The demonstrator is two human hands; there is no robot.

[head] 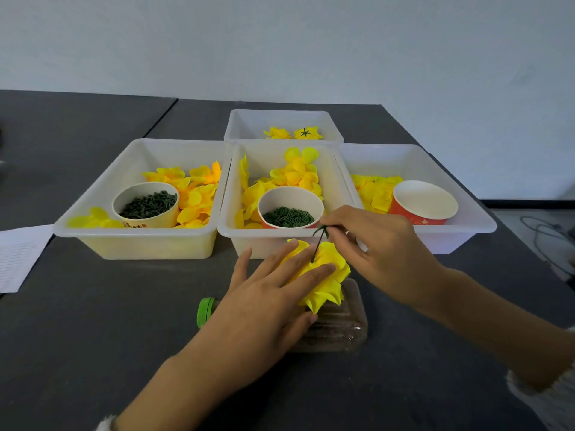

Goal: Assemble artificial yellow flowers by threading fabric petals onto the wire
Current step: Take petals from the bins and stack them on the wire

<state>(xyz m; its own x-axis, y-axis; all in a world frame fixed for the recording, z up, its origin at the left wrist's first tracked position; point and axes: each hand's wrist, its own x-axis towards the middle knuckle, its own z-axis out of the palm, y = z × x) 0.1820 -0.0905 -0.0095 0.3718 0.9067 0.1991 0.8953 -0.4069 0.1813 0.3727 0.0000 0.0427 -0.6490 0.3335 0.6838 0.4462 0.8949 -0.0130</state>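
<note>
Left hand (264,293) flat, fingers straight, pressing stacked yellow fabric petals (323,275) on clear plastic bottle (342,325). Right hand (379,244) pinches thin green wire stem (318,245) poking through them. Risk: petals could slide off if pressure eases.

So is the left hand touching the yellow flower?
Touching. The head view shows the left hand with straight fingers lying flat across the yellow flower, pressing its petals down.

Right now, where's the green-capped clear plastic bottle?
Head view: the green-capped clear plastic bottle lies on its side on the dark table, near centre, under the left hand and yellow fabric flower, before the middle white tray.
</note>
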